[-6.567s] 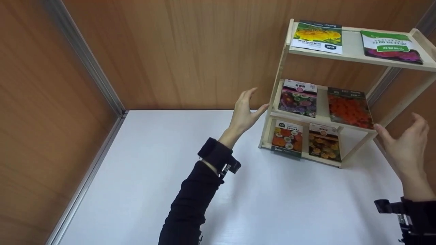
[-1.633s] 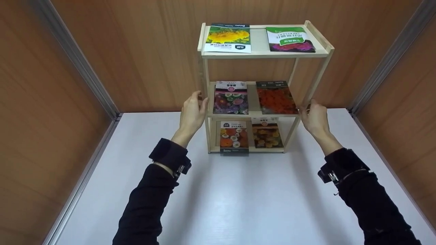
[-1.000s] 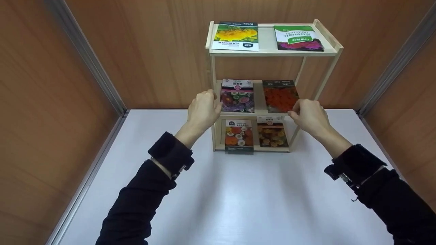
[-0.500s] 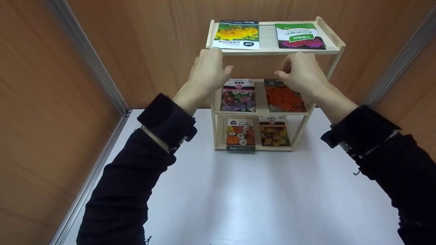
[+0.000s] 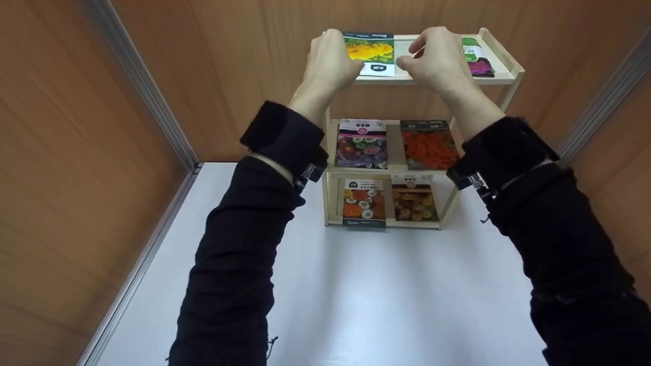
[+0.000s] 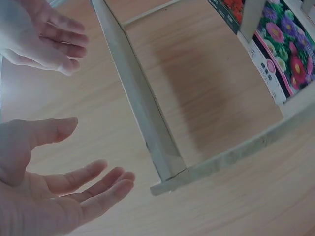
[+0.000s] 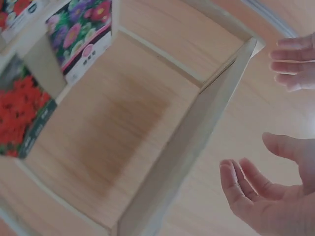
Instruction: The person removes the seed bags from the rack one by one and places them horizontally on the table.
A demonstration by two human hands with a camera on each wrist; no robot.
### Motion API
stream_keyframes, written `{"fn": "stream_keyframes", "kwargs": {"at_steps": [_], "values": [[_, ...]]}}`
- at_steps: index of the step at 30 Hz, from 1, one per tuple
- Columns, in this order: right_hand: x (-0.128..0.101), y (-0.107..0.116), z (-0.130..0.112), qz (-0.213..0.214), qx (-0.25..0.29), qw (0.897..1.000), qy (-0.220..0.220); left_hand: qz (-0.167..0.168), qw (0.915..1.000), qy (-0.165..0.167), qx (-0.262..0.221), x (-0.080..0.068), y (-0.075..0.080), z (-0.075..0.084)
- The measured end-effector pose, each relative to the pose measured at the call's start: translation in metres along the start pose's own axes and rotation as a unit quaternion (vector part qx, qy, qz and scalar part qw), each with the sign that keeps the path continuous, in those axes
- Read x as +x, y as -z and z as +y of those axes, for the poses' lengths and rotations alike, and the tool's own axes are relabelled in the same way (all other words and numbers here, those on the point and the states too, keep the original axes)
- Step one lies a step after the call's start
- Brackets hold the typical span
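A three-tier light wooden shelf (image 5: 497,79) stands on the white table. Both hands are raised in front of its top tier. My left hand (image 5: 329,56) covers the left edge of a yellow-flower seed packet (image 5: 371,51). My right hand (image 5: 432,58) hides most of a green and purple packet (image 5: 479,60). The wrist views look up at the top tier's underside; there the left hand (image 6: 64,196) and the right hand (image 7: 266,196) show loosely straight fingers that hold nothing.
The middle tier holds a purple-flower packet (image 5: 362,145) and a red-flower packet (image 5: 428,147). The bottom tier holds an orange-flower packet (image 5: 364,203) and a yellow-brown packet (image 5: 414,201). Wood-panel walls with metal corner strips (image 5: 142,86) enclose the white table (image 5: 381,284).
Both hands have let go of the shelf's middle tier and risen to the top tier, in front of the packets there. The shelf itself has stayed in place over the last second.
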State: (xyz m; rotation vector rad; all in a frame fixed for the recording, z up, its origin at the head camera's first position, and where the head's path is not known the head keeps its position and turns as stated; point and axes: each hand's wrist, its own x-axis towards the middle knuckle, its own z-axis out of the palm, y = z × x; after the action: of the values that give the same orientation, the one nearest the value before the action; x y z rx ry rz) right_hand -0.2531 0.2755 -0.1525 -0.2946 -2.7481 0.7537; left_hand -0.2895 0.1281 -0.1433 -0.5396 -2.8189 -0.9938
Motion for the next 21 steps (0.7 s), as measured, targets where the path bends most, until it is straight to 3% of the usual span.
{"fn": "stream_keyframes", "kwargs": {"at_steps": [6, 12, 18, 21], "values": [[0.017, -0.009, -0.002, -0.027, 0.035, 0.997, -0.063, -0.009, 0.9990, 0.028, -0.032, 0.012, -0.011, 0.003], [0.026, -0.013, -0.002, -0.037, 0.084, 0.990, -0.102, -0.017, 0.9976, 0.064, -0.023, 0.022, -0.021, 0.002], [0.031, -0.011, -0.004, -0.041, 0.127, 0.983, -0.126, -0.015, 0.9977, 0.062, -0.025, 0.024, -0.024, 0.004], [0.033, -0.009, -0.005, -0.043, 0.177, 0.973, -0.138, -0.004, 0.9975, 0.059, -0.040, 0.023, -0.024, 0.005]]}}
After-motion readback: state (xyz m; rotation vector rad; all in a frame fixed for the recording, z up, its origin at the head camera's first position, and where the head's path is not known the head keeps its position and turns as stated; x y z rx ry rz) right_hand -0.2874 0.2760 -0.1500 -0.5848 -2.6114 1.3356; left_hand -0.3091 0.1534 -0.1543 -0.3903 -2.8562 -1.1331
